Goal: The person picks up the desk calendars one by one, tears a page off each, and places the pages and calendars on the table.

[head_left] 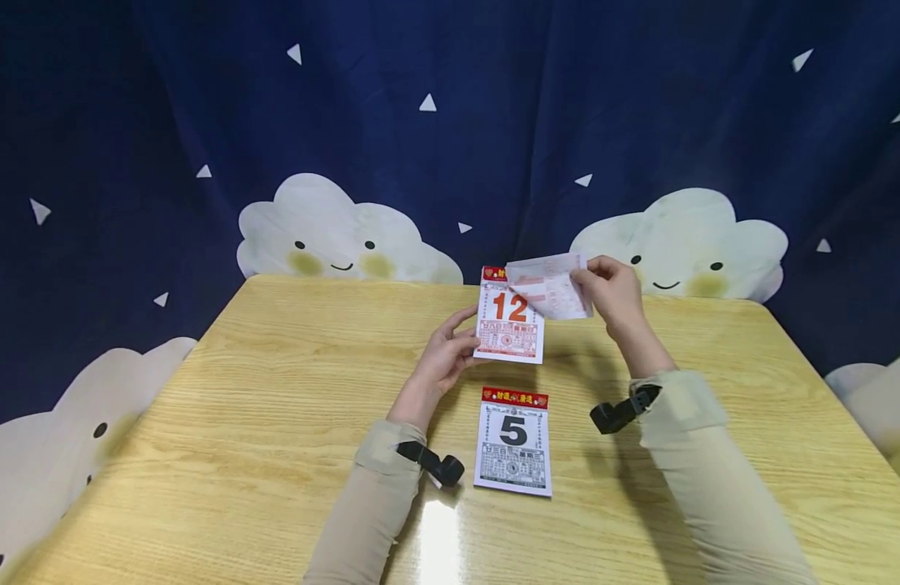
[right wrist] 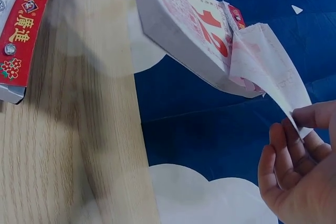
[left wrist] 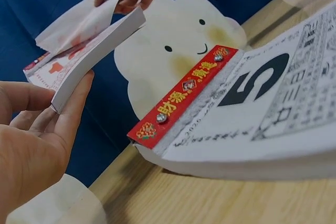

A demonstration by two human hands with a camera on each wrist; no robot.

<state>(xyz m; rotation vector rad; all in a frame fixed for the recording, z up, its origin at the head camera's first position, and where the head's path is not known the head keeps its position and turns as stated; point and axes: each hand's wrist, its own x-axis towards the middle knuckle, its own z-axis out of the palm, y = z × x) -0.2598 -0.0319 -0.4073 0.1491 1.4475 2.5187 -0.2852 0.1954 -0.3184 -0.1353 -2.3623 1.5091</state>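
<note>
My left hand grips a thick tear-off calendar by its left edge, thumb on the front face and fingers behind. It is held above the table, and its top page shows a red 12. Between thumb and fingers, my right hand pinches a thin calendar sheet, pulled up and to the right. In the right wrist view the sheet is still joined near the red header strip, folded back from the pad. A second tear-off calendar, with a black 5 and a red header, lies on the table nearer to me.
The wooden table ends at a dark blue curtain printed with clouds and white triangles. A black wrist camera sits on the left cuff, another wrist camera on the right one.
</note>
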